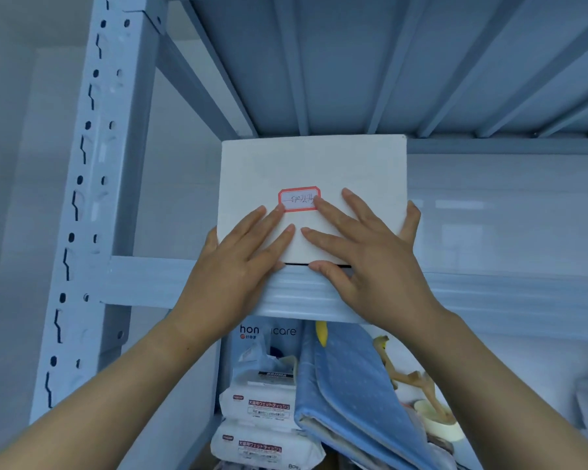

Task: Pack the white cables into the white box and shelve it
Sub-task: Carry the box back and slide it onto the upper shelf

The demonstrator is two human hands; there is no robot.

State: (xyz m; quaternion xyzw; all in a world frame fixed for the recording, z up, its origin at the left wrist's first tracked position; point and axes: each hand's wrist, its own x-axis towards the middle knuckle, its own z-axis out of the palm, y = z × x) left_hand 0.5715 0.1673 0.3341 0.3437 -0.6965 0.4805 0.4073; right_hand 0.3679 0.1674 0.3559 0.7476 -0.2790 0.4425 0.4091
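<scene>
While the white box (313,164) sat on the shelf (489,293), left grip (238,262) and right grip (364,252) pressed flat on its face, fingers straight, grasping nothing.

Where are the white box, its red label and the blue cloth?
white box (313,161), head view, upper front face.
red label (298,199), head view, its middle.
blue cloth (353,385), head view, upper fold.

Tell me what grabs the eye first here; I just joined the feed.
A white box with a red-bordered label stands centre frame on the grey shelf. The left hand and right hand press flat against its front. Beneath, wipe packs and a blue quilted pad are stored.
</scene>
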